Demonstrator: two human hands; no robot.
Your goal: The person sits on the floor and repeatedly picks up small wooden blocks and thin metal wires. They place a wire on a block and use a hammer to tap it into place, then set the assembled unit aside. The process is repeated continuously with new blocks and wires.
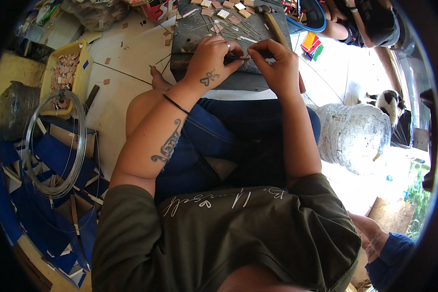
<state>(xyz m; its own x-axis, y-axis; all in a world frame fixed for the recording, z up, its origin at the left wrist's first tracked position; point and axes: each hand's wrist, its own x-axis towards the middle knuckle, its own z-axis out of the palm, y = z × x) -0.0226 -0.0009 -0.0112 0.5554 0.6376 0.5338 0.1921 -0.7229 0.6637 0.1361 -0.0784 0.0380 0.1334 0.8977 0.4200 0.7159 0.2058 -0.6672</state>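
Over the near edge of a low dark worktable (192, 33), my left hand (213, 54) and my right hand (279, 62) meet with their fingertips close together. Both are closed in a pinch. Between them is a small, thin, pale piece (245, 57), too small to name and partly hidden by the fingers. Just beyond the hands, several thin wire lengths (231, 32) lie on the tabletop. Small square wooden tiles (223, 14) are scattered at its far end. A hammer (275, 30) with a wooden handle lies along the right side.
At the left stand a yellow basket (86, 58) of wooden pieces, a coil of wire (29, 141) and blue panels (58, 151). On the right are a blue tub (318, 25), a large clear bottle (353, 136), a black-and-white cat (389, 103) and other people's limbs (370, 233).
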